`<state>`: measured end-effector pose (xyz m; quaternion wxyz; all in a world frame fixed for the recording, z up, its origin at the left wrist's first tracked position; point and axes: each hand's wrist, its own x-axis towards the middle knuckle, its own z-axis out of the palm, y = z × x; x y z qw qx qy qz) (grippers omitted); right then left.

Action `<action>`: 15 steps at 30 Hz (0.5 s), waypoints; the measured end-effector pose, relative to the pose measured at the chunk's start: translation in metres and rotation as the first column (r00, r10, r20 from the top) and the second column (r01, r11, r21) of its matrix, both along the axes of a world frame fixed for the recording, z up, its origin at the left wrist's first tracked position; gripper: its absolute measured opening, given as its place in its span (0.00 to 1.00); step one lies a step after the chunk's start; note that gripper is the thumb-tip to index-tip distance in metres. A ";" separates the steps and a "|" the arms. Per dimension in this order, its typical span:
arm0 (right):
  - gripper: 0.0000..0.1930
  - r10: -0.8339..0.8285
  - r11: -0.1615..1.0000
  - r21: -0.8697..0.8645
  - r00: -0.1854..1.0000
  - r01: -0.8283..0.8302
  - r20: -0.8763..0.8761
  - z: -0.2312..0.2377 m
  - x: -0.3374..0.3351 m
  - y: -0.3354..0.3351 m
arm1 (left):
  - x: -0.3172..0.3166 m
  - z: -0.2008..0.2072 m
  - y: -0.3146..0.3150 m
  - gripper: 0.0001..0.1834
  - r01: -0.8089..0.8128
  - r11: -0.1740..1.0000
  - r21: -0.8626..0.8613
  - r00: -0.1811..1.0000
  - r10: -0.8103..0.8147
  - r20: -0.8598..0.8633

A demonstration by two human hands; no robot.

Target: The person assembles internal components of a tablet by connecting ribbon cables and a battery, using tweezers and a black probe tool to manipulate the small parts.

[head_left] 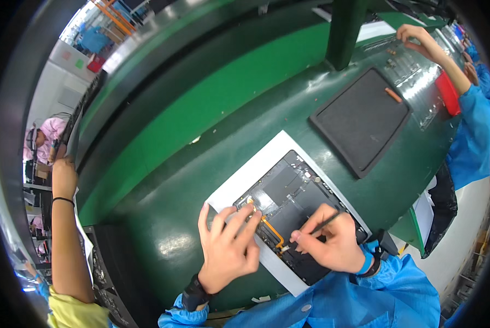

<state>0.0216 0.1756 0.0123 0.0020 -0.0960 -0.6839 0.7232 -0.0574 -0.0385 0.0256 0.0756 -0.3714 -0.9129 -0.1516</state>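
- Covering the opened tablet's [294, 210] lower half, both hands hide the parts beneath them.
- Left hand [227, 249] lies flat, fingers spread across its orange ribbon cable [272, 229].
- Right hand [332, 243] pinches a thin dark stylus [326, 222].
- Tablet rests on a white sheet [245, 183].
- Black tray [359, 120] beyond contains one small orange piece [393, 95].

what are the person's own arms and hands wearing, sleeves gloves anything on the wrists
Both hands are bare, no gloves. The left hand comes out of a bright blue smock sleeve with a gathered cuff, and a dark wrist strap sits just above it. The right hand has the same blue sleeve, loose and creased, with a dark band round the wrist.
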 end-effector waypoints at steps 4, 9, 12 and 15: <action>0.08 -0.083 0.956 -0.280 0.996 0.083 0.010 0.004 0.005 0.029 | -0.022 -0.016 -0.015 0.21 -0.005 0.952 0.306 0.995 -0.026 0.096; 0.07 -0.247 0.950 -0.208 0.968 0.233 -0.041 0.011 0.027 0.067 | -0.006 -0.012 -0.007 0.28 -0.013 0.998 0.059 0.989 0.022 -0.148; 0.06 -0.231 0.955 -0.201 0.971 0.216 -0.055 0.010 0.031 0.080 | 0.004 -0.006 0.005 0.30 0.048 0.997 -0.052 0.975 -0.058 -0.213; 0.06 -0.199 0.959 0.211 0.980 0.191 0.019 0.014 0.042 0.105 | -0.019 0.008 0.001 0.23 -0.049 0.977 0.207 0.998 0.056 -0.026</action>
